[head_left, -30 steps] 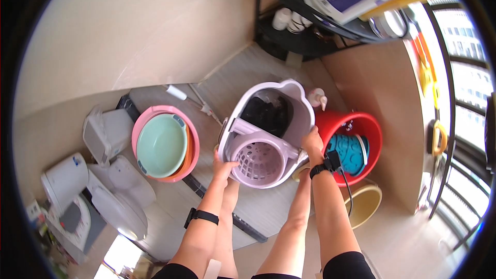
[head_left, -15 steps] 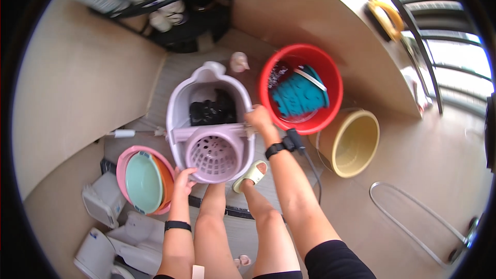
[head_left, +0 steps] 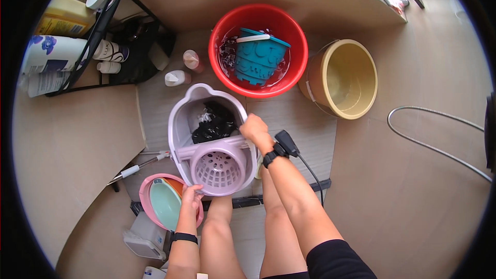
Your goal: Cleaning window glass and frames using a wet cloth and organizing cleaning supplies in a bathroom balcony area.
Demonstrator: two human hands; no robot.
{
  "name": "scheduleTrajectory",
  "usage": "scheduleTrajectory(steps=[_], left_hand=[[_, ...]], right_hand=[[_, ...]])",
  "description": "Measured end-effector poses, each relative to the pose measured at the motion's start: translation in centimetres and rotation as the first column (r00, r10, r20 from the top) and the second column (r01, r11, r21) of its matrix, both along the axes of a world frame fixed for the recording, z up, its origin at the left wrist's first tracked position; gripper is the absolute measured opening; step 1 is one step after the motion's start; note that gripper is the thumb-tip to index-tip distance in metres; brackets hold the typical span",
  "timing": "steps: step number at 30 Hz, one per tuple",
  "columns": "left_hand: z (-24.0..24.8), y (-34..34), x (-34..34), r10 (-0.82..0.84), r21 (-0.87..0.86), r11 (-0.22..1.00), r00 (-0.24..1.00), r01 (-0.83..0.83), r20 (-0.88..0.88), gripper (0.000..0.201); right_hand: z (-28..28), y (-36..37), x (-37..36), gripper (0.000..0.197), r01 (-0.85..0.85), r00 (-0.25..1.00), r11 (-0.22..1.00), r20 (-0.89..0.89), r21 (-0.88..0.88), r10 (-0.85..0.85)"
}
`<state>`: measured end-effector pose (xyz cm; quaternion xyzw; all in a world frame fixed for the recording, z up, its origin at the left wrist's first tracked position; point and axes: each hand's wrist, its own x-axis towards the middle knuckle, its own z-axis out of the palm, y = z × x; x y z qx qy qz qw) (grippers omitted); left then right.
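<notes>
A lavender mop bucket (head_left: 176, 124) with a round slotted wringer basket (head_left: 219, 168) is in front of me, near my legs. Inside its deeper far part lies a crumpled black plastic bag (head_left: 217, 124). My left hand (head_left: 192, 196) is closed on the near left rim, beside the wringer. My right hand (head_left: 256, 130) grips the right rim, level with the crossbar. Whether the bucket rests on the floor or is raised, I cannot tell.
Beyond stands a red bucket (head_left: 217, 67) with a teal patterned bucket (head_left: 261, 59) in water; a yellow bucket (head_left: 326, 75) is right of it. Pink (head_left: 146, 196) and mint (head_left: 165, 206) basins lie left. Two bottles (head_left: 191, 60) stand near a black rack (head_left: 119, 36).
The view has turned, so the red and yellow buckets now sit farther ahead. Both hands keep their hold on the mop bucket. My slippered foot is now mostly hidden.
</notes>
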<state>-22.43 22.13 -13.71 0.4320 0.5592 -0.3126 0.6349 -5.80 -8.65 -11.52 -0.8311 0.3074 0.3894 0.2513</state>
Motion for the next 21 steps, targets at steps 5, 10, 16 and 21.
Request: scheduleTrajectory(steps=[5,10,16,21], left_hand=[[0.0,0.9,1.4,-0.203,-0.035,0.978,0.975,0.206,0.088,0.072],[0.9,-2.7,3.3,-0.498,0.075,0.867,0.856,0.493,0.134,0.073],[5.3,-12.5,4.9,-0.735,0.251,0.675,0.658,0.693,0.161,0.096],[5.0,-19.6,3.6,-0.741,0.247,0.667,0.596,0.703,0.309,0.094]], right_hand=[[-0.2,-2.6,-7.1,0.032,0.168,0.983,0.986,-0.082,0.015,-0.166],[-1.7,-7.0,-15.9,0.035,0.312,0.950,0.950,-0.013,0.030,-0.311],[-3.9,-14.3,-25.0,0.034,0.777,0.612,0.602,-0.001,0.186,-0.791],[-5.0,-19.4,-31.5,0.028,0.847,0.467,0.451,0.010,0.281,-0.884]])
